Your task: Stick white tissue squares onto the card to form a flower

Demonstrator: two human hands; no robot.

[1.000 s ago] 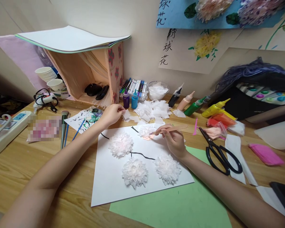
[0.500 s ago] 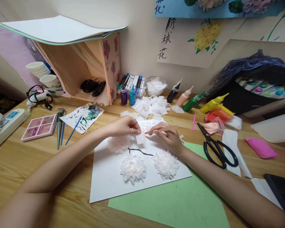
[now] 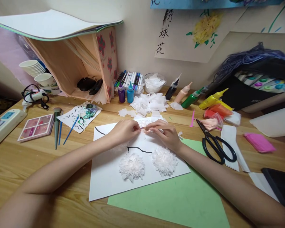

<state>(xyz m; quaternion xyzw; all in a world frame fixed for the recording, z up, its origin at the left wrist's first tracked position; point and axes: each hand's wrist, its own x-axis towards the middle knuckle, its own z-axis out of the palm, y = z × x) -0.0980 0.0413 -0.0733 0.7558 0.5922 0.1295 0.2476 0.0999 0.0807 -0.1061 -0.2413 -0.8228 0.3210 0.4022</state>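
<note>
My left hand (image 3: 128,130) is closed in a pinch at the stick's tip, on a small piece of white tissue paper mostly hidden by the fingers. Pencil-like, a slim wooden stick (image 3: 165,127) is held in my right hand (image 3: 167,136), its tip meeting my left fingertips. Below both hands lies a white sheet (image 3: 104,183) with black drawn lines. Two fluffy white paper flowers, a left one (image 3: 132,167) and a right one (image 3: 164,161), sit on its near half. Another is partly covered by my left wrist, and more white paper ruffles show behind my fingers.
Loose tissue squares (image 3: 148,103) are heaped behind the sheet, near a glass bowl (image 3: 155,87) of more. Paint bottles (image 3: 191,98) stand along the back. Black scissors (image 3: 216,145) lie right, beside green paper (image 3: 180,199). A paint-smeared sheet (image 3: 82,122) with a brush lies left.
My left hand has brought the tissue square to the stick's tip, and the square is now mostly hidden. Its wrist shifted slightly, uncovering a black line. The view has moved a little.
</note>
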